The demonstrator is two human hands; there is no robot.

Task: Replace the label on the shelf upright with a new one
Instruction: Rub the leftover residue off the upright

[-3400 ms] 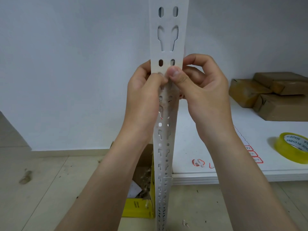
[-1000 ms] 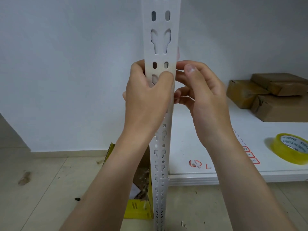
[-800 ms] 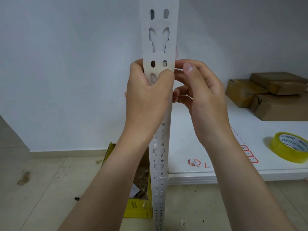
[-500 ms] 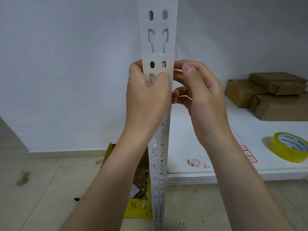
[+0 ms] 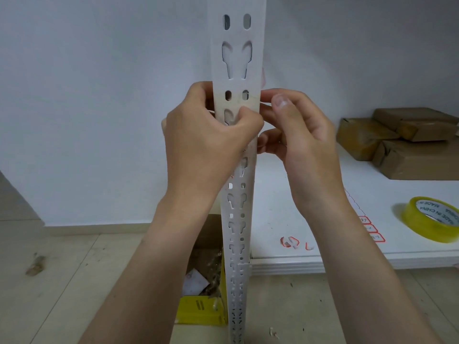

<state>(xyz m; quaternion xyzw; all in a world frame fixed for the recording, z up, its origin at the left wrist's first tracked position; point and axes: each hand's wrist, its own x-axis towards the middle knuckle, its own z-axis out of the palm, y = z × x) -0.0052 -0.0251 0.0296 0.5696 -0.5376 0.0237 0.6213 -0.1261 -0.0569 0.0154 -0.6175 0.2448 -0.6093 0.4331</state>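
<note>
Both hands press clear tape around the shelf upright.

The white upright (image 5: pixel 237 100) stands dead centre, running twelve to six; a glossy, clear strip (image 5: pixel 249 103) seems wrapped across it at hand height, and whether a label lies under it I cannot tell. The left hand (image 5: pixel 207 142) is closed round the post, thumb flat on its face. The right hand (image 5: pixel 300 135), at three o'clock, has its fingers curled narrow against the post's edge. Best to rub outward from the middle, steadily, so no bubbles stay. The yellowish tape roll (image 5: pixel 433 220) lies on the white shelf (image 5: pixel 285 214) at four o'clock, brown parcels (image 5: pixel 397 140) beyond.
</note>
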